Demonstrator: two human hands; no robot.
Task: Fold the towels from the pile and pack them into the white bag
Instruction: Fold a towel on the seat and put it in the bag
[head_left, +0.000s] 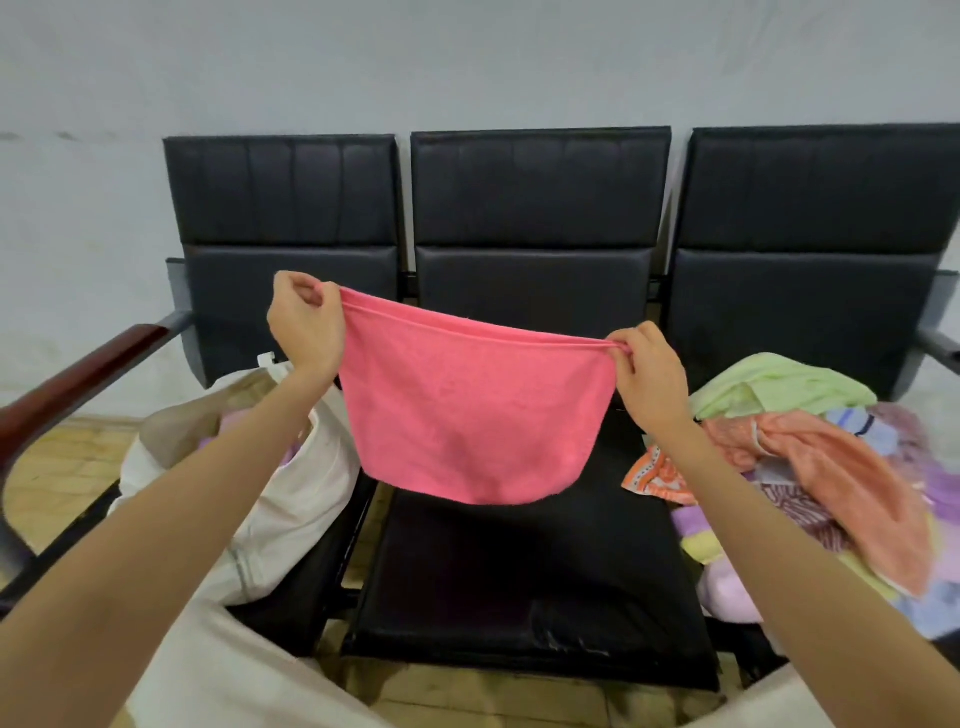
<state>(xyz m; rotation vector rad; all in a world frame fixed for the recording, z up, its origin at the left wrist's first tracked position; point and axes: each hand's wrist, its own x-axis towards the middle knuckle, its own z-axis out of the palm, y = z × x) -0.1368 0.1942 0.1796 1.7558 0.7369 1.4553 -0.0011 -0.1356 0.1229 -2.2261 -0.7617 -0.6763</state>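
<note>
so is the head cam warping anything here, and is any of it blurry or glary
Head view: wide-angle bend bows the chair backs and stretches both forearms at the bottom corners; the pink towel looks fairly sharp, the towel pile at the right edge softer; lighting flat, no strong glare.

Three black padded seats (540, 187) stand joined in a row against a pale wall (467, 57). A reddish wooden armrest (78, 379) sits at the left end.

Three-seat bench (524, 571) stands against the wall (467, 62). Bag (291, 499) sits on the left seat. Towel pile (810, 467) lies on the right seat. Towel (467, 410) hangs above the middle seat, between left hand (306, 322) and right hand (649, 369), held at its upper corners.
</note>
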